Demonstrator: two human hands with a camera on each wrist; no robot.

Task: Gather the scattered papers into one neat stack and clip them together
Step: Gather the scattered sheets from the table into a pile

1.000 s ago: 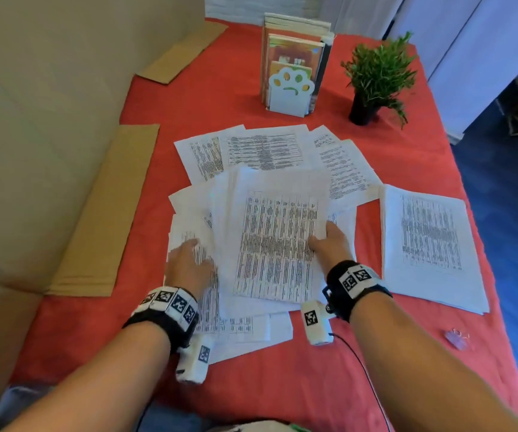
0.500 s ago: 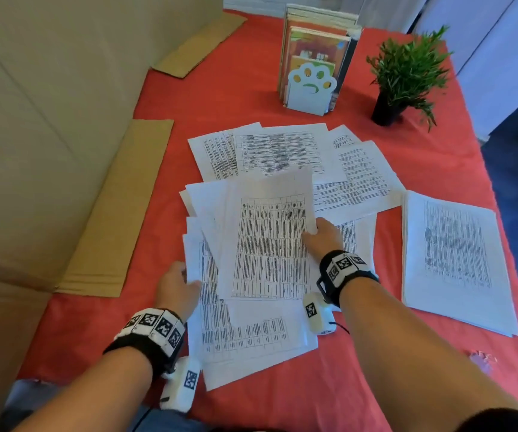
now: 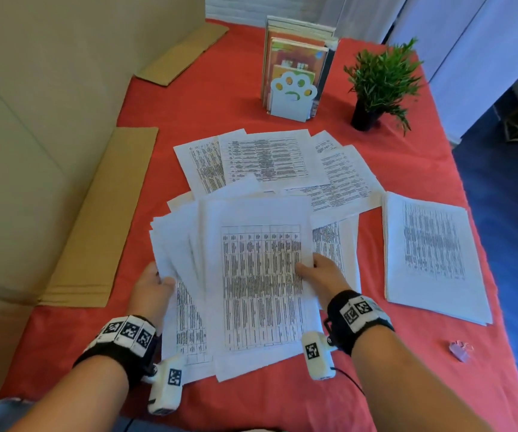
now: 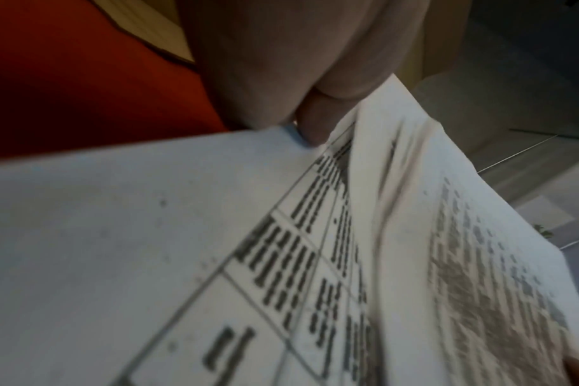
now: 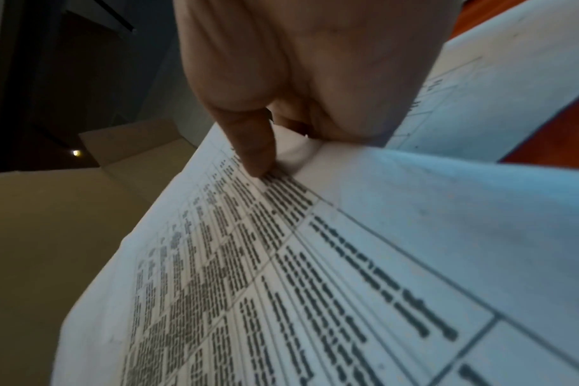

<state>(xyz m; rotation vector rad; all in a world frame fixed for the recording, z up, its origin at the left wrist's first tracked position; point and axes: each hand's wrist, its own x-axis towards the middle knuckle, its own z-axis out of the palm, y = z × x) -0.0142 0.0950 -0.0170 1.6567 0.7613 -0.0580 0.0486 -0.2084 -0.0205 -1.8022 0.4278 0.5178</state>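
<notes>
Both hands hold a fanned bundle of papers (image 3: pixel 260 285) above the red table (image 3: pixel 220 88): left hand (image 3: pixel 151 288) pinches its left edge, right hand (image 3: pixel 323 275) grips the right edge, thumb on top; clip (image 3: pixel 460 350) lies near the right

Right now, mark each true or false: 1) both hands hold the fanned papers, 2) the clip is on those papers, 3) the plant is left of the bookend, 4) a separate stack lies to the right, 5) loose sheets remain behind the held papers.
1) True: the left hand and right hand each grip an edge of the fanned papers.
2) False: the clip lies on the red cloth, apart, near right.
3) False: the plant is right of the bookend.
4) True: a stack lies there.
5) True: loose sheets remain.
</notes>
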